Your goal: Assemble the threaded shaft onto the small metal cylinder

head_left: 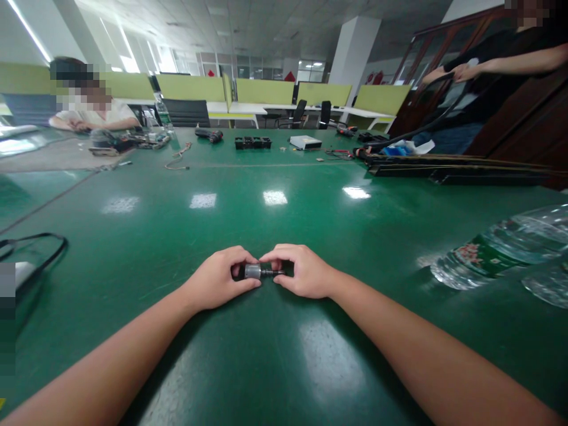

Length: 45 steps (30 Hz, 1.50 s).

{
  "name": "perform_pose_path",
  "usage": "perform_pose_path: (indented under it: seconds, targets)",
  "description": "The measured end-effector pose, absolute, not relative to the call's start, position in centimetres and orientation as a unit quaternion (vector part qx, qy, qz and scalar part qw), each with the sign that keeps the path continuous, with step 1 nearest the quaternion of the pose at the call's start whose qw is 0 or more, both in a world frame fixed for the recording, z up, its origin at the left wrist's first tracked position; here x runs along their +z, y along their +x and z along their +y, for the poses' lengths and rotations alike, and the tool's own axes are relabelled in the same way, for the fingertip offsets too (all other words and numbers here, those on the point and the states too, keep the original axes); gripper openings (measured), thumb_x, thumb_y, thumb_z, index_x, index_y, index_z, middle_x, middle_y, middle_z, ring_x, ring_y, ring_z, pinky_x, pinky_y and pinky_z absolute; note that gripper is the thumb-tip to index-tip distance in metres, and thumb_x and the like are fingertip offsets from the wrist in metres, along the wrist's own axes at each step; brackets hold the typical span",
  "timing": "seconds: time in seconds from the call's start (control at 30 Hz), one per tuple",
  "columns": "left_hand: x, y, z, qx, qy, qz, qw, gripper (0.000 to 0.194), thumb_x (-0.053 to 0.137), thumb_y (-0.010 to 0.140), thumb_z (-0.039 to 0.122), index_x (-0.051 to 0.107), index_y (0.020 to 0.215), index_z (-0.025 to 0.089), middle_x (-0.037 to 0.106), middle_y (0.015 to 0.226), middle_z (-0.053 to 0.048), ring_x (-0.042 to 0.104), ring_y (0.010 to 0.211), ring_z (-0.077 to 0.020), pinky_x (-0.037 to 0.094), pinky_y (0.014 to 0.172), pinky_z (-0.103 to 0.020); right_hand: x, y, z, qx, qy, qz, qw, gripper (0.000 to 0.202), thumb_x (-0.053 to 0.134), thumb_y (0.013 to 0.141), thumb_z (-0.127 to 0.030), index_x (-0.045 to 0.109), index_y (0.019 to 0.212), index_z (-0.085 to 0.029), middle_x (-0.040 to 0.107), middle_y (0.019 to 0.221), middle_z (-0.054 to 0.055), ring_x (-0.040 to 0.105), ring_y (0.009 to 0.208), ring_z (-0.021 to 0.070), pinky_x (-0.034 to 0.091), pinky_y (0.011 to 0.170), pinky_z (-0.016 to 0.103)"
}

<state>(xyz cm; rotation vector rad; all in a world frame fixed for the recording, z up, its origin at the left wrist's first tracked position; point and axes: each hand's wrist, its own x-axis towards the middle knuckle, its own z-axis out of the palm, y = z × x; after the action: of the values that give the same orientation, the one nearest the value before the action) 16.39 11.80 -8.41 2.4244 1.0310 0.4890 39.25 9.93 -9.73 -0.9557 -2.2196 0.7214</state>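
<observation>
A small silver metal cylinder with a thin, dark, ridged shaft (252, 271) lies sideways just above or on the green tabletop, in front of me. My left hand (224, 278) is closed around the cylinder's body, thumb below and fingers above. From the other side, my right hand (306, 271) pinches at the dark shaft end, its thumb near the tip. The right index finger reaches over toward the cylinder's top. Fingers hide both ends of the part, so its exact kind is unclear.
Plastic water bottles (492, 248) lie at the right. A black cable (48, 236) loops at the left edge. Across the green table (275, 225) sit a black fan-like block (252, 142), a pale box (305, 142) and long black rails (444, 168). Two other people are beyond.
</observation>
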Motion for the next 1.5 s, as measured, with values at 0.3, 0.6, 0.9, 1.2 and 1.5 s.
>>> perform_pose_path:
  seconds: [0.3, 0.6, 0.9, 1.2, 1.5]
  targets:
    - [-8.35, 16.42, 11.68, 0.169, 0.879, 0.38, 0.232, 0.029, 0.067, 0.082, 0.045, 0.066, 0.093, 0.019, 0.061, 0.079, -0.001, 0.054, 0.069, -0.0146, 0.04, 0.062, -0.025, -10.24, 39.15, 10.14, 0.294, -0.391, -0.811, 0.32, 0.046, 0.061, 0.073, -0.004, 0.062, 0.117, -0.018, 0.065, 0.084, 0.0, 0.06, 0.077, 0.0129, 0.048, 0.079, 0.028]
    - [-8.29, 16.41, 11.71, 0.172, 0.871, 0.392, 0.243, 0.025, 0.066, 0.082, 0.04, 0.067, 0.096, 0.019, 0.062, 0.079, 0.0, 0.053, 0.067, -0.0142, 0.038, 0.061, -0.024, -9.85, 39.13, 10.21, 0.238, -0.376, -0.848, 0.286, 0.016, 0.063, 0.078, -0.01, 0.071, 0.091, -0.016, 0.066, 0.083, 0.004, 0.06, 0.077, 0.0147, 0.047, 0.074, 0.027]
    - [-8.62, 16.44, 11.67, 0.17, 0.862, 0.411, 0.244, 0.028, 0.072, 0.075, 0.038, 0.064, 0.094, 0.019, 0.061, 0.078, 0.0, 0.053, 0.066, -0.015, 0.038, 0.059, -0.025, -9.92, 39.03, 10.12, 0.204, -0.367, -0.866, 0.271, 0.02, 0.068, 0.078, -0.017, 0.071, 0.098, -0.018, 0.069, 0.089, 0.005, 0.06, 0.083, 0.0175, 0.045, 0.078, 0.03]
    - [-8.8, 16.48, 11.72, 0.176, 0.867, 0.405, 0.229, 0.027, 0.071, 0.075, 0.039, 0.063, 0.092, 0.019, 0.06, 0.076, 0.001, 0.053, 0.066, -0.0153, 0.037, 0.059, -0.024, -10.18, 38.83, 10.28, 0.188, -0.365, -0.873, 0.264, 0.019, 0.069, 0.082, -0.022, 0.071, 0.1, -0.019, 0.069, 0.087, 0.004, 0.059, 0.081, 0.0164, 0.042, 0.077, 0.029]
    - [-8.44, 16.62, 11.6, 0.171, 0.875, 0.394, 0.224, 0.025, 0.07, 0.077, 0.039, 0.064, 0.092, 0.019, 0.06, 0.077, 0.0, 0.053, 0.068, -0.0148, 0.037, 0.061, -0.025, -10.11, 38.82, 10.26, 0.19, -0.362, -0.874, 0.263, 0.014, 0.068, 0.08, -0.019, 0.071, 0.093, -0.018, 0.065, 0.078, 0.002, 0.057, 0.074, 0.0145, 0.041, 0.072, 0.027]
